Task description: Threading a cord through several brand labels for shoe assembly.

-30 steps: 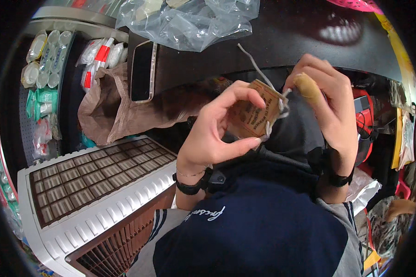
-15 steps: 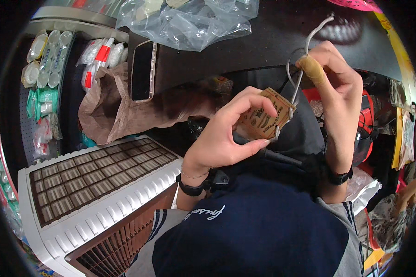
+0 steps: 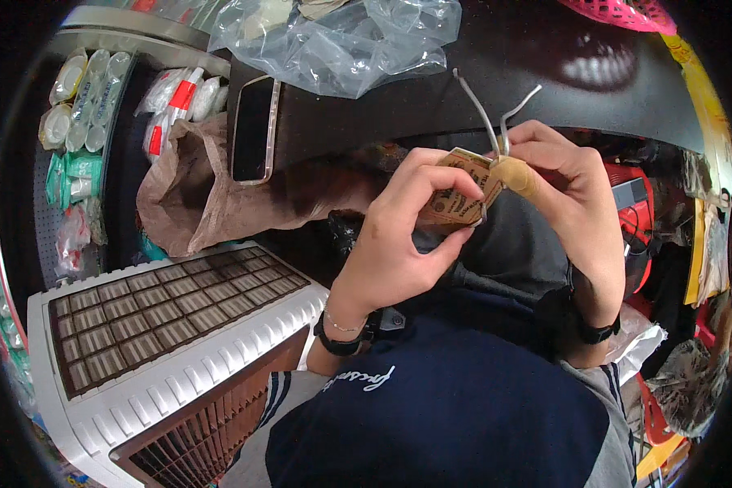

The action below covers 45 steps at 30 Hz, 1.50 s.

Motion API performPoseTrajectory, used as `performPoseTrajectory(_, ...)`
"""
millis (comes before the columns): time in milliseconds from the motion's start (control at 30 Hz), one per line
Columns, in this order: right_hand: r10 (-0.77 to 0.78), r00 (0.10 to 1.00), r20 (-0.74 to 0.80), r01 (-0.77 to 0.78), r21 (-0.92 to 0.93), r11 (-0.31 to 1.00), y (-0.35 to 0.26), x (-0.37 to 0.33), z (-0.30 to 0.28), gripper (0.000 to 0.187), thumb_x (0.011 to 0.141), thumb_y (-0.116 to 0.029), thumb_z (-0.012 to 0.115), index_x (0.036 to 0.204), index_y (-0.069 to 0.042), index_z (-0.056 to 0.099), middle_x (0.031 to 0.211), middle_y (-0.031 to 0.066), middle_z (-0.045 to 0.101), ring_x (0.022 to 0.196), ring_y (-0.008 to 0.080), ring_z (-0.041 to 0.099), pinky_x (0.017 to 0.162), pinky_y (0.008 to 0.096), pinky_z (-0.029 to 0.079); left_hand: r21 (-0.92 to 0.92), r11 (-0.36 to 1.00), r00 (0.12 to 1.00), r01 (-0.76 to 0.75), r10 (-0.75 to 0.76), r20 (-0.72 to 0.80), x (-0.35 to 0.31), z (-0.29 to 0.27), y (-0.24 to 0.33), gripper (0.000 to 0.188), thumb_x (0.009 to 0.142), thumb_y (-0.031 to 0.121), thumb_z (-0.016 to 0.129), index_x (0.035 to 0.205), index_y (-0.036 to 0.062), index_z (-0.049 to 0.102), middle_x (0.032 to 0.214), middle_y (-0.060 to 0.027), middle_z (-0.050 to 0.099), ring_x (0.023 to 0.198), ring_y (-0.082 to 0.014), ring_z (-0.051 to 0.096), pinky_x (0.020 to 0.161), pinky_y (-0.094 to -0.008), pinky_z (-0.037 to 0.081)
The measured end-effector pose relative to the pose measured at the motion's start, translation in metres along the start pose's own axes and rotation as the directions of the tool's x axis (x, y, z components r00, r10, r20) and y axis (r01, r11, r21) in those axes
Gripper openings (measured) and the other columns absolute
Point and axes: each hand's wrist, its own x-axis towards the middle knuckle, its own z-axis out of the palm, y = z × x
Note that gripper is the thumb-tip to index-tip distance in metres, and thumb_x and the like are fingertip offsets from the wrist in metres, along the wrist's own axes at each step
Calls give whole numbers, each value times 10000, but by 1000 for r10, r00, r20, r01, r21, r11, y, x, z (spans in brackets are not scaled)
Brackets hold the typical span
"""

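Note:
My left hand (image 3: 394,232) is closed round a small brown cardboard tag (image 3: 455,203) with dark print, held between thumb and curled fingers. A thin whitish cord (image 3: 481,106) runs from the tag's right edge, and its two loose ends stick up side by side. Pinched at the base of those ends, my right hand (image 3: 573,191) grips the cord close beside the tag. A tan wrap (image 3: 514,177) covers the tip of my right thumb. Both hands are above my lap, near the table edge. The cord's path behind the tag is hidden.
A dark table (image 3: 350,122) lies ahead, carrying a clear plastic bag (image 3: 342,49) and a phone (image 3: 254,134). On the left are a brown sack (image 3: 183,191), a white slatted appliance (image 3: 171,350) and hanging packets (image 3: 77,175). A pink basket (image 3: 618,10) sits far right.
My right hand has come down and left, close to the tag. Two cord ends now stand up together where one long end was being pulled up. The tag has tilted in my left hand.

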Motion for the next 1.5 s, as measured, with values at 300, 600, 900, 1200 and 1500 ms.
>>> performPoseTrajectory(300,73,995,-71,-58,200,978,-8,7,20,122,872,-31,559,919,72,603,905,69,585,846,100,561,761,218,429,146,989,958,4,38,-283,4,12,-6,276,659,-53,739,825,29,534,856,-80,541,755,-226,591,657,-299,486)
performPoseTrajectory(600,73,991,-114,-42,249,968,-9,17,-1,254,968,-225,474,902,-15,599,852,-37,575,669,24,364,593,177,291,225,974,998,-23,8,64,-4,12,3,335,686,-59,686,993,69,653,1043,-93,637,862,-235,656,731,-303,527)
performPoseTrajectory(900,-46,982,-183,116,395,911,-19,29,-9,275,983,-209,453,911,29,572,838,48,584,717,80,493,671,210,399,133,985,991,-114,104,79,-12,17,-10,246,720,-37,696,957,26,673,984,-108,658,823,-217,664,714,-289,528)
performPoseTrajectory(1200,-40,998,-38,51,347,936,-30,23,-12,282,956,-146,487,1127,67,559,773,-6,494,715,65,417,680,195,345,-1,995,993,99,-99,58,-5,13,15,258,734,-75,670,980,2,672,1076,-113,632,882,-197,661,738,-265,548)
performPoseTrajectory(1500,-109,990,-85,137,471,871,-27,15,-18,290,923,-137,547,1136,53,500,924,42,567,849,97,524,767,236,407,168,940,954,-298,290,74,3,-4,10,277,650,-103,638,896,15,691,886,-125,665,823,-268,658,712,-322,521)
